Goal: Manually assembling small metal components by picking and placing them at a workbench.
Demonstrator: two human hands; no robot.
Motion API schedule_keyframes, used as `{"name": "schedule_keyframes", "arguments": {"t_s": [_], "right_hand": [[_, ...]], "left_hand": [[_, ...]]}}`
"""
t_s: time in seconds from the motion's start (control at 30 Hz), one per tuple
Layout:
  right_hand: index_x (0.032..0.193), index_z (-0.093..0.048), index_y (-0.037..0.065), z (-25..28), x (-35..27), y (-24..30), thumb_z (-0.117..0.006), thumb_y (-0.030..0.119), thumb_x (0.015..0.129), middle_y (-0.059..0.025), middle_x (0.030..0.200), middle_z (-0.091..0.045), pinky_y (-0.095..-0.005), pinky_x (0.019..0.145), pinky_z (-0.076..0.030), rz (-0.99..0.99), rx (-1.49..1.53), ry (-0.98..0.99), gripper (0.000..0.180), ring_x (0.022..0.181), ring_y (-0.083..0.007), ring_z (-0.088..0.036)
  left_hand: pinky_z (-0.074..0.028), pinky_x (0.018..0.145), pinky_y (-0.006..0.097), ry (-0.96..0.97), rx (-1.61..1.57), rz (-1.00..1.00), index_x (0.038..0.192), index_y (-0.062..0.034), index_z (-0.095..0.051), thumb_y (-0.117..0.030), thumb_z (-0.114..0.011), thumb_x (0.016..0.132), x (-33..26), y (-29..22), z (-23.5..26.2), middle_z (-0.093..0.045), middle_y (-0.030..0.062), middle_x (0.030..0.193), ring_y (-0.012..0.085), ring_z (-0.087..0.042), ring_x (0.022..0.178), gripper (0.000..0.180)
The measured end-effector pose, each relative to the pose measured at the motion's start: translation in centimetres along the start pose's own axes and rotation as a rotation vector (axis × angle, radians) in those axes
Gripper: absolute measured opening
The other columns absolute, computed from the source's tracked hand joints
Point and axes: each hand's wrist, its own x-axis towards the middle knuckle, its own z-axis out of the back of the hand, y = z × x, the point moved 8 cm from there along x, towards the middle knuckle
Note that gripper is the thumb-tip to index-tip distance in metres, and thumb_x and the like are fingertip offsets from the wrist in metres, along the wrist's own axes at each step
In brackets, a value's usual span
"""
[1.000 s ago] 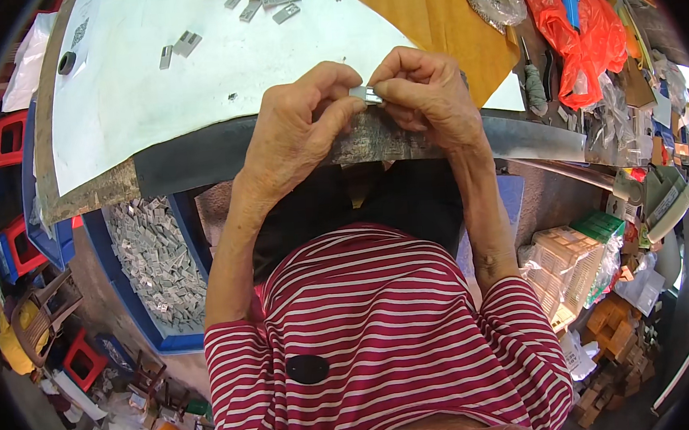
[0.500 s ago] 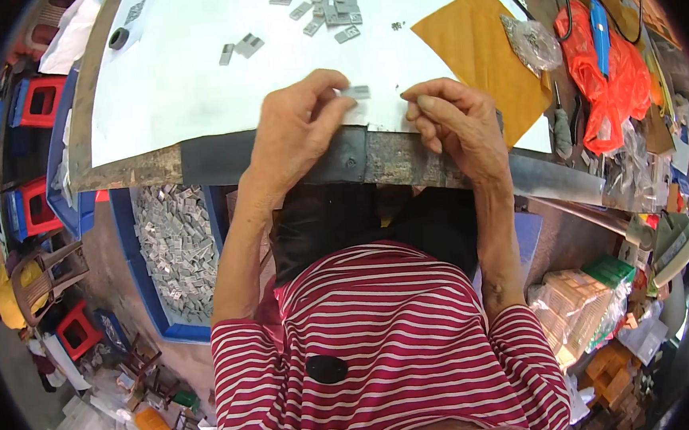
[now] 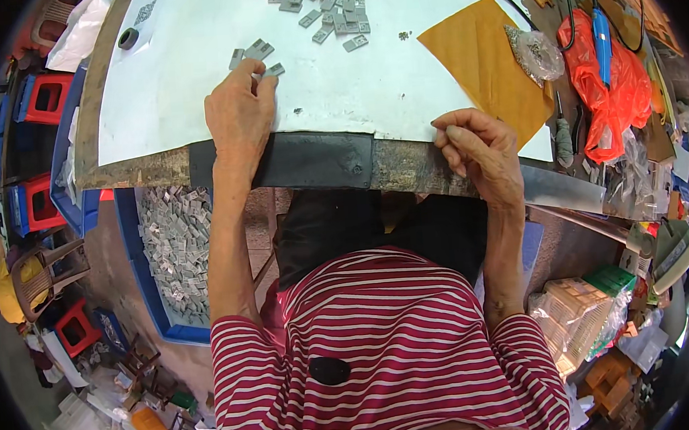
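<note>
The left hand point(image 3: 240, 110) is at a flat grey piece point(image 3: 274, 70) on the desk point(image 3: 135, 170) — pinched or merely touched, I cannot tell — and a careless sweep could scatter the matte, rectangular pieces point(image 3: 258, 48) beside it across the smooth white sheet point(image 3: 166, 116). The right hand point(image 3: 480, 149) hangs half-curled near the rough wooden edge point(image 3: 413, 167) (anything held is too small to tell).

The left hand point(image 3: 238, 109) is farther forward, fingers point(image 3: 247, 67) bent. The right hand point(image 3: 486, 154) is half curled, thumb point(image 3: 462, 138) just beside the forefinger point(image 3: 464, 116).
</note>
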Motion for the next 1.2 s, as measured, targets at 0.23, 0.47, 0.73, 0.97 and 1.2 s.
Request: {"name": "schedule_keyframes", "arguments": {"t_s": [0.23, 0.47, 0.73, 0.97, 1.2], "right_hand": [[0.097, -0.058, -0.007, 0.6, -0.9, 0.1, -0.052, 0.007, 0.086, -0.0090, 0.077, -0.058, -0.0155, 0.043, -0.036, -0.001, 0.005, -0.010, 0.019, 0.055, -0.0065, -0.049], [0.096, -0.058, -0.006, 0.7, -2.0, 1.0, -0.052, 0.003, 0.085, -0.0071, 0.075, -0.058, -0.0158, 0.044, -0.038, -0.014, 0.039, -0.024, 0.016, 0.056, -0.0057, -0.050], [0.096, -0.058, -0.007, 2.1, -3.4, 1.2, -0.052, 0.003, 0.085, -0.0079, 0.075, -0.059, -0.0159, 0.042, -0.038, 0.041, 0.006, -0.074, 0.016, 0.055, -0.0066, -0.051], [0.096, -0.058, -0.007, 3.4, -4.5, 2.3, -0.052, 0.004, 0.085, -0.0082, 0.075, -0.059, -0.0164, 0.043, -0.038, 0.080, -0.004, -0.153, 0.016, 0.054, -0.0069, -0.051], [0.090, -0.061, -0.005, 8.1, -4.6, 4.3, -0.054, 0.005, 0.084, -0.0053, 0.070, -0.058, -0.0171, 0.042, -0.033, 0.185, -0.166, -0.441, 0.013, 0.051, -0.0056, -0.047]], "left_hand": [[-0.044, 0.055, 0.035, 0.010, -0.032, 0.015, 0.085, -0.0035, -0.061, -0.015, -0.060, 0.074, 0.0, 0.3, -0.2, -0.060, 0.0123, 0.064, 0.0271, -0.058, 0.057, 0.016], [-0.043, 0.055, 0.036, -0.004, -0.001, 0.010, 0.083, -0.0046, -0.060, -0.016, -0.060, 0.074, 0.8, 0.2, -0.4, -0.060, 0.0120, 0.064, 0.0280, -0.058, 0.058, 0.014], [-0.044, 0.055, 0.038, -0.035, 0.081, -0.075, 0.079, -0.0049, -0.058, -0.016, -0.059, 0.075, 2.0, -0.8, -1.0, -0.060, 0.0126, 0.064, 0.0300, -0.058, 0.059, 0.012], [-0.045, 0.066, 0.038, 0.038, -0.033, -0.187, 0.085, -0.0049, -0.060, -0.019, -0.058, 0.076, 4.2, -4.1, -3.9, -0.061, 0.0143, 0.077, 0.0312, -0.059, 0.074, 0.016], [-0.043, 0.064, 0.037, 0.043, -0.038, -0.257, 0.078, -0.0036, -0.059, -0.020, -0.059, 0.074, 4.8, -3.2, -5.2, -0.057, 0.0131, 0.078, 0.0289, -0.055, 0.071, 0.016]]}}
